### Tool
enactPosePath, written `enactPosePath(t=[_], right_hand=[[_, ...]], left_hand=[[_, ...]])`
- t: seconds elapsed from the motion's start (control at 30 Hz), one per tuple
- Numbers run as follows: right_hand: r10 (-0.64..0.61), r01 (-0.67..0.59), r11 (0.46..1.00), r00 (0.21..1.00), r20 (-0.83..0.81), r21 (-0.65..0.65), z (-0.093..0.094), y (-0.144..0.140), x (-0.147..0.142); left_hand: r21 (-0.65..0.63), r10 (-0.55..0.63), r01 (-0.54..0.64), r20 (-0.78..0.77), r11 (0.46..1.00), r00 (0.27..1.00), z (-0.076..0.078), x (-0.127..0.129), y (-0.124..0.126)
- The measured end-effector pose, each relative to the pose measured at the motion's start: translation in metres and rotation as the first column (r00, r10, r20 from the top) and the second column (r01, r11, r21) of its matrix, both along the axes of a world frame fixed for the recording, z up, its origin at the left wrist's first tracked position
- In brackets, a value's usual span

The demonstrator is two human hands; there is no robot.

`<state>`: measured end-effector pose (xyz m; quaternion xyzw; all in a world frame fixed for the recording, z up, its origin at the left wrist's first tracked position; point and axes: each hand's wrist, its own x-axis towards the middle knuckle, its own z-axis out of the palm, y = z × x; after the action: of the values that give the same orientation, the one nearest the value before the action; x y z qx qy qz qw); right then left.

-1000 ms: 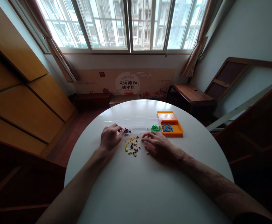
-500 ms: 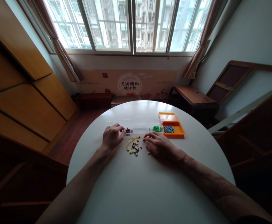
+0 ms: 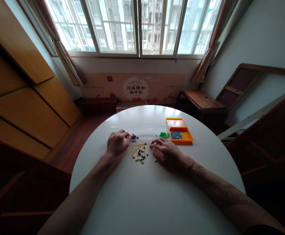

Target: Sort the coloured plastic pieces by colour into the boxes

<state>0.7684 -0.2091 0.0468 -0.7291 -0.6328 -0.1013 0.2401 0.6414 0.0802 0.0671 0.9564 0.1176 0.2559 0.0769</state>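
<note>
My left hand (image 3: 118, 142) is at the left end of a clear plastic box (image 3: 147, 135), its fingers curled and its thumb and fingertips brought together by the rim. Whatever they pinch, if anything, is too small to make out. Small dark brown pieces (image 3: 134, 136) lie in the box's left compartment, and green pieces (image 3: 164, 134) in its right one. On the table in front of the box is a loose scatter of yellow and brown pieces (image 3: 139, 153). To the right of this scatter my right hand (image 3: 165, 150) rests on the tabletop, fingers apart and loosely bent, with no piece visible in it.
An orange tray (image 3: 188, 141) holding blue pieces (image 3: 176, 135) stands at the box's right end. Everything sits on a round white table (image 3: 142, 195). Beyond it are a wooden side table (image 3: 203, 99), a printed panel under the window, and cabinets at the left.
</note>
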Motion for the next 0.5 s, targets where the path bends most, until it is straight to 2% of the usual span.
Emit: enactPosePath(t=[0.37, 0.5], right_hand=[[-0.004, 0.003, 1.0, 1.0, 0.001, 0.027, 0.0022, -0.0004, -0.0013], [0.018, -0.015, 0.997, 0.999, -0.037, 0.073, 0.0027, -0.0018, 0.002]], left_hand=[[0.002, 0.006, -0.006, 0.023, 1.0, 1.0, 0.0009, 0.0007, -0.0011], [-0.007, -0.085, 0.085, 0.058, 0.996, 0.995, 0.0061, 0.0, -0.0087]])
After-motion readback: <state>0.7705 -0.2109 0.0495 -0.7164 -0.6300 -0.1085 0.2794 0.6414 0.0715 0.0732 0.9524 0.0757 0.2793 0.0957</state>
